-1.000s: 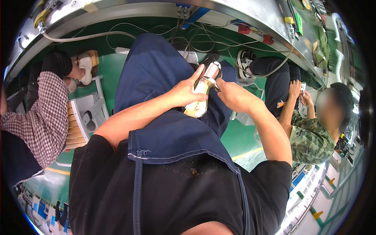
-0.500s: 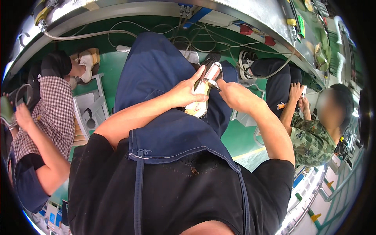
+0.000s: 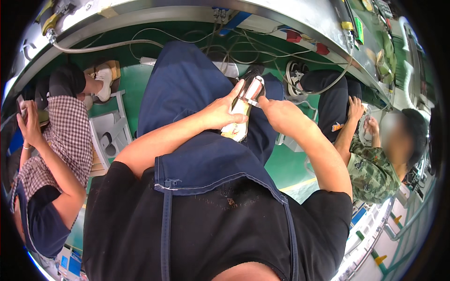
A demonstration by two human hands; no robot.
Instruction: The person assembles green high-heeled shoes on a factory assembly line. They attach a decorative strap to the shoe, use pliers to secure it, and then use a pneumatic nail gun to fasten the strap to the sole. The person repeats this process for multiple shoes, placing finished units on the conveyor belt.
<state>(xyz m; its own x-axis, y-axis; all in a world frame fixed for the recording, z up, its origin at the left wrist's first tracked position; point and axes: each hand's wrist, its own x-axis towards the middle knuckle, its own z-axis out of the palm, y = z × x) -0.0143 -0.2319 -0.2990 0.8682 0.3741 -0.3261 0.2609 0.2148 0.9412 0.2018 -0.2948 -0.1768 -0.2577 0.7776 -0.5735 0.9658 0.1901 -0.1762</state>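
The checked-shirt person [image 3: 61,154] (at the left) has raised a hand [image 3: 29,122], forearm now upright.

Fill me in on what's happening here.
A person in a blue apron sits holding a small pale object over their lap. The left hand grips it from the side while the right hand pinches its metal top end. Two other people sit alongside, by a cable-strung workbench.

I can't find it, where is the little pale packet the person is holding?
In the head view, the pale packet sits just above the middle, over the blue apron, gripped by the left hand with the right hand touching its top end.
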